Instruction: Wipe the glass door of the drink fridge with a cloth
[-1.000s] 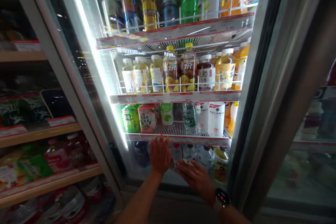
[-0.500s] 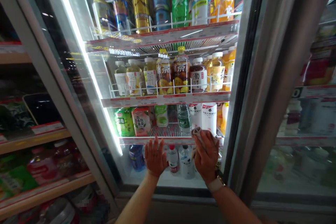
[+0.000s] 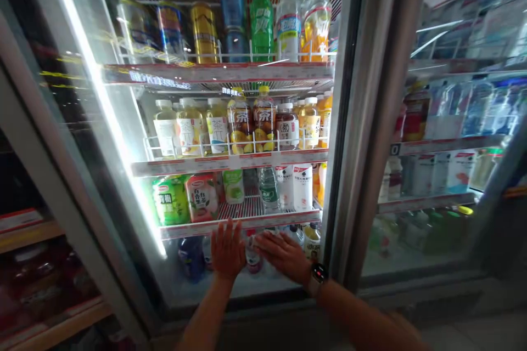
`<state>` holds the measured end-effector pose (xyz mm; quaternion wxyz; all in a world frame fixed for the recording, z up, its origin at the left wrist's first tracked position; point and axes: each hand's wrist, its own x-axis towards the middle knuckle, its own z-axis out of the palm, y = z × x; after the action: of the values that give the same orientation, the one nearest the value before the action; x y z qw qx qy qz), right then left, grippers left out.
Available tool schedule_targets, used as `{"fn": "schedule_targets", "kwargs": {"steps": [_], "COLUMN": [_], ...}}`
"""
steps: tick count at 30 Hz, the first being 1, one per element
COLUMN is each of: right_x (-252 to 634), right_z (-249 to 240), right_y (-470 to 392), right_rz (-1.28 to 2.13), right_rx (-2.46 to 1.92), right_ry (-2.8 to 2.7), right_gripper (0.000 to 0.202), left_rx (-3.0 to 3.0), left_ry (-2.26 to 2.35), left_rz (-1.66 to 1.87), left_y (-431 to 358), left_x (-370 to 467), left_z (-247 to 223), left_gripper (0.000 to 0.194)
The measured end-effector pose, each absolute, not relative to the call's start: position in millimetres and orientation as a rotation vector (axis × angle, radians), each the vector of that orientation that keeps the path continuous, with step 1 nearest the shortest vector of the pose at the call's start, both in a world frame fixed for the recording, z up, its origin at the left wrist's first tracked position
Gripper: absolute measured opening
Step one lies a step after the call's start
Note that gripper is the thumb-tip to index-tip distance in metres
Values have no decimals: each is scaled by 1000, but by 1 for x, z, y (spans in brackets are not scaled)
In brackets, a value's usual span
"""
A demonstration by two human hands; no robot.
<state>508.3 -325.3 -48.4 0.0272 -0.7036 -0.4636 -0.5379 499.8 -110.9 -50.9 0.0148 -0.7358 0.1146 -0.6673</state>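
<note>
Left hand: bare; five slender digits, short tips. Left forearm: bare over its visible length. Right hand: bare. Right wrist: one watch worn, dark glossy face, small red marks lit on the display, pale band of plain finish. Right forearm: bare above the band. Band material and fine skin detail: too blurred to tell.

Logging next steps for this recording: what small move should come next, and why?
I'd probably slide the right hand, with the pale cloth under its fingers, rightward along the glass: the left hand sits close on the other side, leaving little room there.
</note>
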Motion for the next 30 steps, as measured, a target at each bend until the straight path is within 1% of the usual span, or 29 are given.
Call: {"fn": "schedule_targets", "kwargs": {"steps": [4,7,10,16,22,26,28,30], "right_x": [517,518,515,517,517,516,516,518], "right_z": [17,38,27,-21,-43,-42,-29,-4], "right_y": [-330,-324,-319,-323,-325,-328,-332,-336], "right_rz": [-1770,-1775,-1758,-1737,-1686,-1661,-1662,-1693], "right_rx": [-2179,-2127,-2094,-2068,-2049,-2056,-2058,-2068], "right_ry": [-1221,-1155,-1195,-1389,-1478,-1565,-1667,-1706], "right_gripper": [43,41,41,42,43,43,43,43], "left_rx": [-2302,-2312,-2304,-2315,-2343,-2345,-2349,-2355], "left_ry": [397,423,431,429,361,356,353,348], "left_rz": [-2104,-2113,-2111,-2097,-2049,-2019,-2019,-2011], "left_y": [-112,-113,-114,-115,-116,-116,-116,-115], "left_x": [500,499,497,495,494,493,493,493], "left_z": [-49,-46,-44,-43,-47,-48,-48,-49], "left_gripper": [60,60,58,58,58,59,58,58]}}
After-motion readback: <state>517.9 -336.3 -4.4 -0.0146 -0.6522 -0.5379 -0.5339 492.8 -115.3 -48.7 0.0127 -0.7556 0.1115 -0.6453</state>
